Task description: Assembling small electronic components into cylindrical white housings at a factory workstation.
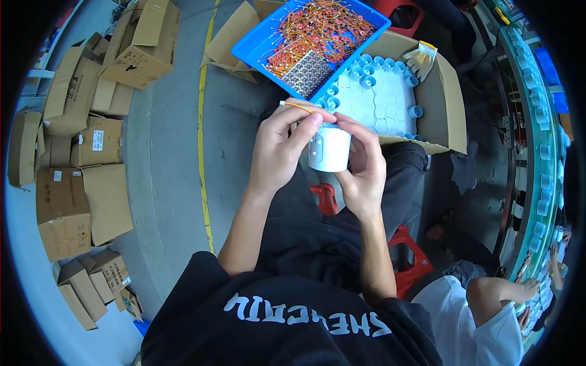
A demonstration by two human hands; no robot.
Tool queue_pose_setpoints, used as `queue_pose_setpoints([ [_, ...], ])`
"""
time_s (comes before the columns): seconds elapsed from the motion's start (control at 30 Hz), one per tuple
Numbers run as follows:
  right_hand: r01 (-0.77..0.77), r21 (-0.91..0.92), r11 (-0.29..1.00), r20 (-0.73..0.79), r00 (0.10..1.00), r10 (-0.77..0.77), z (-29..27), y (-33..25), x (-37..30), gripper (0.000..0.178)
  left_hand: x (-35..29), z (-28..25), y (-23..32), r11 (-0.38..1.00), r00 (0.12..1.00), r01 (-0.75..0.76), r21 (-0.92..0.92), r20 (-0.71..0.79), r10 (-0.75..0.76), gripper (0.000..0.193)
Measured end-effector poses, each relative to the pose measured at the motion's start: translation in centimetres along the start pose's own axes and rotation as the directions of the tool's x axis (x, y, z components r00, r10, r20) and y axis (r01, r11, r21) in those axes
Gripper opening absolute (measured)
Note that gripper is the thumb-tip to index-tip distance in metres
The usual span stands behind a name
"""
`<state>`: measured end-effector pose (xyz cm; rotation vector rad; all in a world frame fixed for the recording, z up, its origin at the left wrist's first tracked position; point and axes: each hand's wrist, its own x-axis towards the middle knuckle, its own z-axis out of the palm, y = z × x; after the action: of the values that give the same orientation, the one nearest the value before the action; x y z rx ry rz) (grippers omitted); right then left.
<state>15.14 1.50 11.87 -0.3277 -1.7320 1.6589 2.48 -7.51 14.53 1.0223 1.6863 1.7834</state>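
Observation:
Above my lap I hold a white cup-shaped plastic housing with small holes and a raised panel on its side. My right hand is closed around its right side, with the fingers at the rim and the thumb low on the wall. My left hand pinches at the housing's upper left rim. A thin yellow-orange wire lead with a white plug on its end crosses the left index finger and runs to the rim. What lies inside the rim is mostly hidden by my fingers.
Beyond my hands a blue tray holds tangled wired red parts and a patterned panel. Beside it, a cardboard box contains light-blue cups and a glove. Cartons line the left; a green conveyor and a seated person are right.

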Motion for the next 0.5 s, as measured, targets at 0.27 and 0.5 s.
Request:
queue_pose_setpoints([
  [0.27, -0.148, 0.366, 0.919, 0.024, 0.988, 0.15, 0.1, 0.4, -0.6, 0.059, -0.3, 0.7, 0.8, 0.981, 0.987, 0.11, -0.158, -0.101, -0.127, 0.016],
  [0.5, -0.293, 0.278, 0.915, -0.153, 0.926, 0.344, -1.6, -0.2, 0.0, 0.052, 1.2, 2.5, 0.0, 0.873, 0.945, -0.326, 0.362, 0.086, 0.317, 0.012],
])
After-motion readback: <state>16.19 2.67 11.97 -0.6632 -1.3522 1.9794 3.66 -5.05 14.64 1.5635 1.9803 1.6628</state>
